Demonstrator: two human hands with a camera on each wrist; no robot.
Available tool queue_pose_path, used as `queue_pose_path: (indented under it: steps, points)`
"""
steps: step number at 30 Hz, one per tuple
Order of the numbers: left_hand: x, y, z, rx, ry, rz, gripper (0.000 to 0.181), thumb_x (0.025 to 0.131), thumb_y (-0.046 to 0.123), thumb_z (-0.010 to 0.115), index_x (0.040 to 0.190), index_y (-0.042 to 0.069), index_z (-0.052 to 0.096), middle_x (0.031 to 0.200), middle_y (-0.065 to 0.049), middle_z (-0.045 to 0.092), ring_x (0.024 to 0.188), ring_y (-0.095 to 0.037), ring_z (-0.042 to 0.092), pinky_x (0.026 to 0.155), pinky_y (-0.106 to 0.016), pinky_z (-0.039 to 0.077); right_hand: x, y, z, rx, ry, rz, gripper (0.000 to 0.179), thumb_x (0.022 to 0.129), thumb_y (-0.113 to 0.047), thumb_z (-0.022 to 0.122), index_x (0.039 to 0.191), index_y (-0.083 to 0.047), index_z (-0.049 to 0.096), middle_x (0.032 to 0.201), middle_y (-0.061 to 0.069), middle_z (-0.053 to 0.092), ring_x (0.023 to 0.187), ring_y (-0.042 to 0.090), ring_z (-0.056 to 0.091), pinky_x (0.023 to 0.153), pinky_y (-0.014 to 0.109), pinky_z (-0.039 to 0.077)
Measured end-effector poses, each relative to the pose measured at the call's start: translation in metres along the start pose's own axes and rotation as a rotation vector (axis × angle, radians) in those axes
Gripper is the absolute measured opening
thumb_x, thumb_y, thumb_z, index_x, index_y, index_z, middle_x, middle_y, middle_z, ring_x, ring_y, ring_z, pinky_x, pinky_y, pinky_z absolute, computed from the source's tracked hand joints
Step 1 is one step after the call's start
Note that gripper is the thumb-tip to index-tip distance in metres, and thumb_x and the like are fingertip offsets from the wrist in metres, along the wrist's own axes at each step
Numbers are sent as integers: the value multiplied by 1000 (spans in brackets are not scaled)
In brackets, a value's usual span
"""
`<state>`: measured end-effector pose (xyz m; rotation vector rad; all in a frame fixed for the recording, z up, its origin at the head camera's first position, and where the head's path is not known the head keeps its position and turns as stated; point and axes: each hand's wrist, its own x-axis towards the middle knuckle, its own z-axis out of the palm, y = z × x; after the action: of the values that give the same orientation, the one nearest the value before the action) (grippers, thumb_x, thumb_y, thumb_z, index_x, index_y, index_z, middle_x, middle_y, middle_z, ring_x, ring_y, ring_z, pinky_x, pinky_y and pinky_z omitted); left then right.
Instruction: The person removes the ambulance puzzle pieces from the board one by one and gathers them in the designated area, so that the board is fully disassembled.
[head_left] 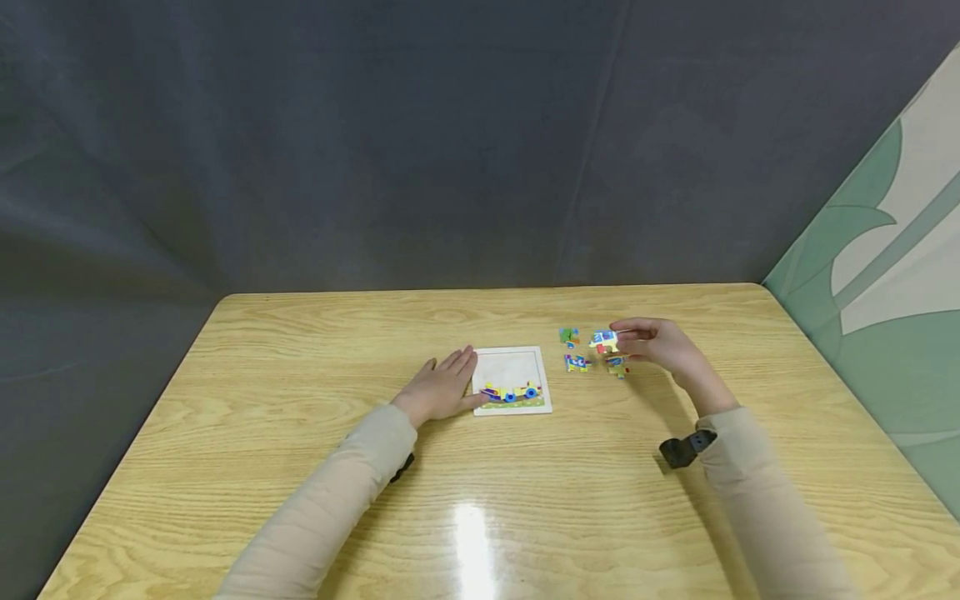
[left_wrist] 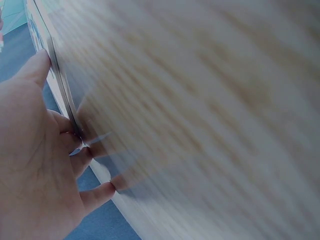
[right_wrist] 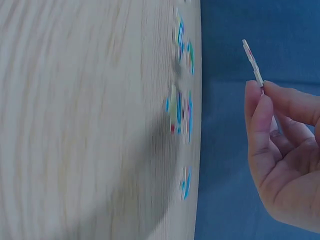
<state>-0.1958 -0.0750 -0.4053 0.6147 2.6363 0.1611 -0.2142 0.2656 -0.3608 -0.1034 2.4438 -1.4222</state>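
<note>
A square white puzzle tray (head_left: 510,365) lies mid-table, its lower part filled with pieces showing a yellow and blue vehicle (head_left: 511,393). My left hand (head_left: 441,388) rests at the tray's left edge with fingers extended; in the left wrist view its thumb and fingertips touch that edge. Above the table on the right, my right hand (head_left: 656,343) pinches a puzzle piece (head_left: 604,341) with white, yellow and red print. The right wrist view shows this puzzle piece (right_wrist: 253,62) edge-on between thumb and fingertips, clear of the tabletop.
Several loose puzzle pieces lie right of the tray, among them a green one (head_left: 569,335), a blue and purple one (head_left: 577,363) and one below the right hand (head_left: 617,367). A dark curtain (head_left: 480,150) hangs behind the wooden table (head_left: 300,350).
</note>
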Motion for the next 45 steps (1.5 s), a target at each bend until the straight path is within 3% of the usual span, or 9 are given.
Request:
queue_pose_path:
  steps: [8, 21, 35, 45]
  points:
    - [0, 1, -1, 14, -9, -2, 80, 97, 61, 31, 155, 13, 4, 163, -2, 0, 151, -19, 6, 123, -48, 10, -7, 15, -20, -7, 18, 26, 49, 95, -4, 55, 137, 13, 40, 91, -16, 59, 83, -9, 57, 79, 18, 54]
    - [1, 0, 1, 18, -7, -8, 81, 97, 62, 30, 155, 14, 3, 163, -1, -2, 151, -18, 5, 123, -49, 11, -8, 43, -43, -50, 24, 94, 51, 94, -5, 55, 138, 15, 38, 87, -20, 59, 79, -11, 57, 74, 19, 54]
    - [2, -1, 1, 15, -7, -8, 80, 97, 62, 30, 155, 14, 3, 163, -2, -2, 151, -18, 4, 123, -49, 11, -6, 62, -51, 12, -16, 129, 50, 94, -1, 54, 137, 18, 36, 85, -21, 60, 78, -9, 60, 73, 16, 55]
    - [1, 0, 0, 26, 0, -3, 80, 97, 61, 30, 155, 13, 4, 163, -3, -1, 151, -19, 5, 122, -50, 12, -5, 62, -48, 26, -33, 142, 52, 95, -5, 55, 136, 19, 34, 80, -26, 63, 76, -9, 60, 69, 14, 53]
